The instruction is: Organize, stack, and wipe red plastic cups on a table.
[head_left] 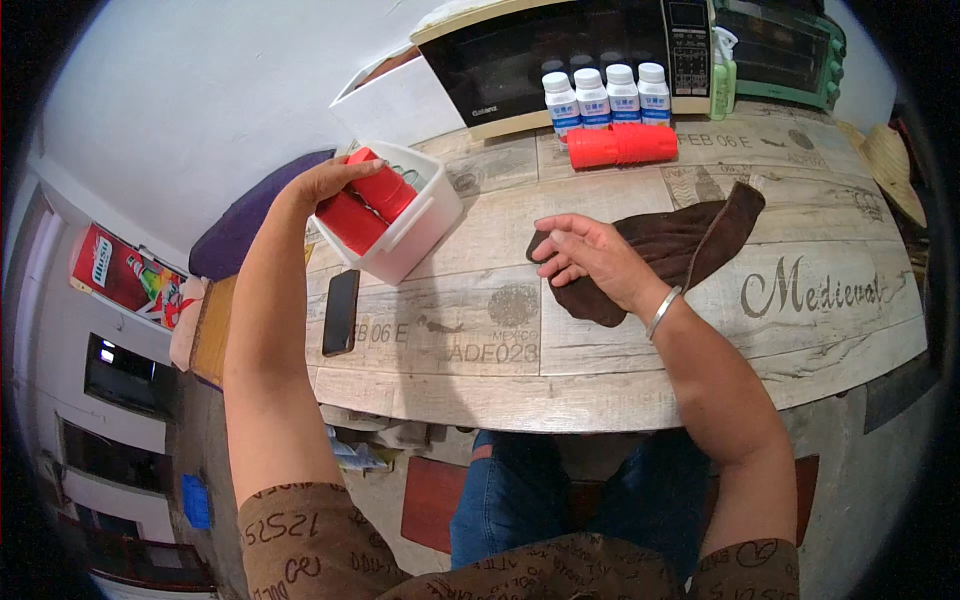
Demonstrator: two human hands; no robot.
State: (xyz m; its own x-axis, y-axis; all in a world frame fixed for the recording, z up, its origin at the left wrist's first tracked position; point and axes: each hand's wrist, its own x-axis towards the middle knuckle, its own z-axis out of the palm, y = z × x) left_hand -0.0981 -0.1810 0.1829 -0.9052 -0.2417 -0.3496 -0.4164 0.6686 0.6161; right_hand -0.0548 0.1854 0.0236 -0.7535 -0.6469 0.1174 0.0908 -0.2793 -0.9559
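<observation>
My left hand (328, 182) is at the rim of a white plastic bin (416, 238). Its thumb lies across the top of a red cylindrical object (386, 189), and the other fingers are mostly hidden. A second red cylindrical object (354, 225) leans beside it in the bin. My right hand (589, 251) is over a crumpled dark brown cloth (667, 240), fingers apart and curved, holding nothing; I cannot tell if it touches the cloth. A silver bangle (663, 313) circles that wrist.
A black smartphone (341, 313) lies near the bin. Red plastic cups (622, 146) lie sideways before several white-capped bottles (592, 97). Behind stand a microwave (555, 60), a green spray bottle (721, 79) and a green toaster oven (780, 56). The table's curved front edge (487, 429) is near my lap.
</observation>
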